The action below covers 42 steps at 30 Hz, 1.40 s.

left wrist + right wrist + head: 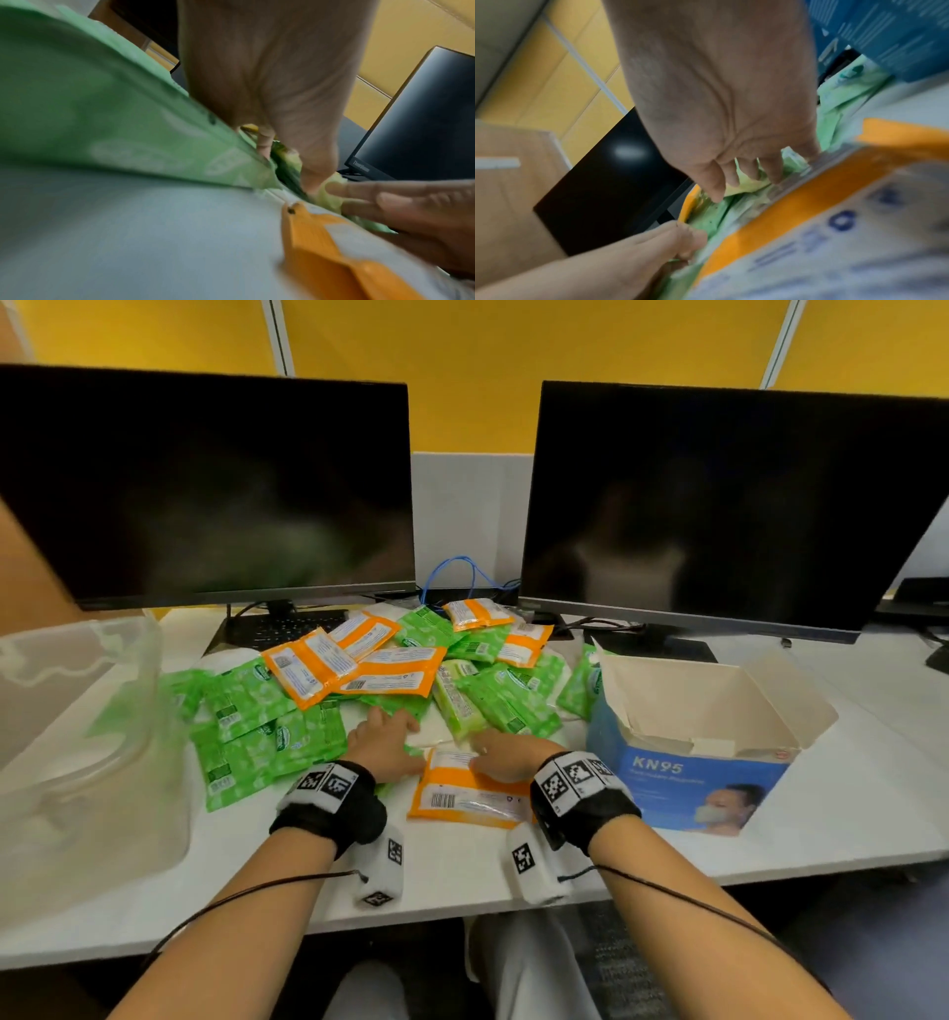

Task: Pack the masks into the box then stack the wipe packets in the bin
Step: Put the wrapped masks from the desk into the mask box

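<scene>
Both hands are down in the pile of wipe packets (359,680). Left hand (382,744) and right hand (506,755) look curled at a pale sheet, maybe a mask, but grip's unclear. KN95 box (688,752) sits open right; bin (77,711) left. Risk: dragging slippery packets off the worktop (462,875).

A heap of green and orange wipe packets (359,680) fills the white desk's (452,875) middle; bare desk runs along its near edge, between the clear plastic bin (77,742) and open blue cardboard box (688,762).
</scene>
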### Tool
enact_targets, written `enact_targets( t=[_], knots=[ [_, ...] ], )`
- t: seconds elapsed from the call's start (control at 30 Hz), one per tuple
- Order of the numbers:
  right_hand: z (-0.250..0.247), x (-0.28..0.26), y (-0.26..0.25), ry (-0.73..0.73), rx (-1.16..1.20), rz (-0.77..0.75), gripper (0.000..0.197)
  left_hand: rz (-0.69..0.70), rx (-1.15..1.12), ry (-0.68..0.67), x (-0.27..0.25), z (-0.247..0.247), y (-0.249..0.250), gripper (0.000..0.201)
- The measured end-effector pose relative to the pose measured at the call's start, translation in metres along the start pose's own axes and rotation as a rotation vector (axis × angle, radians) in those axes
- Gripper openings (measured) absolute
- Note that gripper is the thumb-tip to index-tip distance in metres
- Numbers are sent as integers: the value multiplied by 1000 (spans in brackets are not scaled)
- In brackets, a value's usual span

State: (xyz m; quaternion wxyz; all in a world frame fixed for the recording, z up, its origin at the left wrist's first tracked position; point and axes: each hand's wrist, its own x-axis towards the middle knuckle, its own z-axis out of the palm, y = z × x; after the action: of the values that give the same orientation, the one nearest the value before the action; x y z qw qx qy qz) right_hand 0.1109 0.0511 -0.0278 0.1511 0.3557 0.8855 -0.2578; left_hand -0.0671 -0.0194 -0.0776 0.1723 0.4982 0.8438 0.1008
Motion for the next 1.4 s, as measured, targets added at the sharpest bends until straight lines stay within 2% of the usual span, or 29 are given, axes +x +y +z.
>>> enact_targets(
  t=[0.07,0.17,0.27,0.37,0.53,0.67,0.7,0.77,0.83,0.9,1.0,1.07,1.13,1.2,1.3,1.4],
  knots=[
    [-2,10,-2,79,119,-15,51,-42,-99,18,2,0,-1,52],
    [7,28,-7,206,200,-13,66,-106,-246,66,7,-2,-3,56],
    [24,53,-10,176,119,76,73,-134,-384,93,14,-3,-7,57],
    [25,67,-11,111,112,92,73,-188,-541,95,20,-5,-6,60],
    [26,70,-5,257,341,10,74,-270,-791,129,26,-10,-1,71],
    [27,70,-1,311,418,-58,75,-313,-825,161,38,-1,-8,92],
    [27,70,0,328,430,-75,72,-308,-848,173,42,2,-9,91],
    [32,72,2,392,503,-121,66,-276,-890,230,31,-4,3,77],
    [37,74,6,479,694,-128,62,-211,-904,298,23,-11,17,60],
    [39,72,7,565,878,-115,58,-133,-897,354,20,-18,31,51],
    [38,68,7,634,952,-123,56,-40,-910,519,10,-33,47,44],
    [39,69,8,724,986,-148,46,-8,-960,629,6,-44,50,40],
    [42,71,9,859,1008,-150,28,-26,-1052,739,0,-51,45,37],
    [46,73,10,939,986,-143,19,-116,-1258,813,-3,-50,35,37],
    [46,75,8,1017,923,-104,19,-250,-1596,793,-8,-35,21,36],
    [38,82,4,1138,921,37,18,-303,-1828,765,-12,-18,13,44]
  ],
)
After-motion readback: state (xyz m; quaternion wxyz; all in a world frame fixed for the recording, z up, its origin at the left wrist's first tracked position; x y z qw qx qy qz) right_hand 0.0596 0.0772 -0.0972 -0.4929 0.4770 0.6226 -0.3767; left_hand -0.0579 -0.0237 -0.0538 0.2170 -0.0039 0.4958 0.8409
